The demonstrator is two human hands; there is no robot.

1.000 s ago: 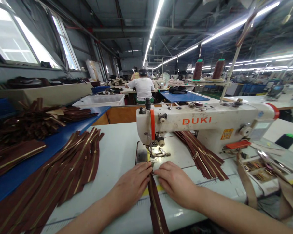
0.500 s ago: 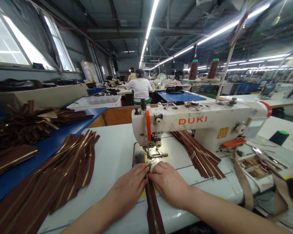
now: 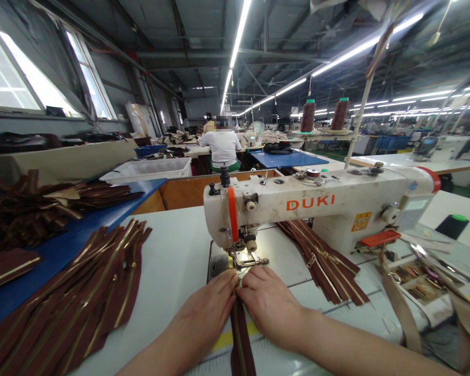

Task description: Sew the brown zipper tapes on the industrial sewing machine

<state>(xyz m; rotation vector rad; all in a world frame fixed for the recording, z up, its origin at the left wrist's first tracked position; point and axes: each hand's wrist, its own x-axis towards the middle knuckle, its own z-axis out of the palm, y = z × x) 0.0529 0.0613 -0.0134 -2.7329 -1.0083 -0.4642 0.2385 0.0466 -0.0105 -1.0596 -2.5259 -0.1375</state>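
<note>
left hand (image 3: 207, 313) and right hand (image 3: 268, 305) side by side, fingertips nearly touching, both pressed flat on the top end of a brown zipper strip (image 3: 238, 342), pinning it to the tabletop (image 3: 172, 266) rather than gripping it, fingers together, palms down; likely held that way to keep the strip flat and lined up with the presser foot (image 3: 245, 259) just ahead of the fingertips. strip lies on the tabletop between the forearms, long axis running from the near edge straight away toward the needle, gold teeth down its middle, far end hidden under the fingers. white sewing machine (image 3: 317, 206) marked duki stands just beyond. more brown zippers (image 3: 325, 263) lie fanned under the machine arm to the right, big zipper pile (image 3: 82, 292) on the left, some over a blue board (image 3: 62, 250). two thread cones (image 3: 323, 115) up behind. another person (image 3: 222, 149) seated far back, facing away
</note>
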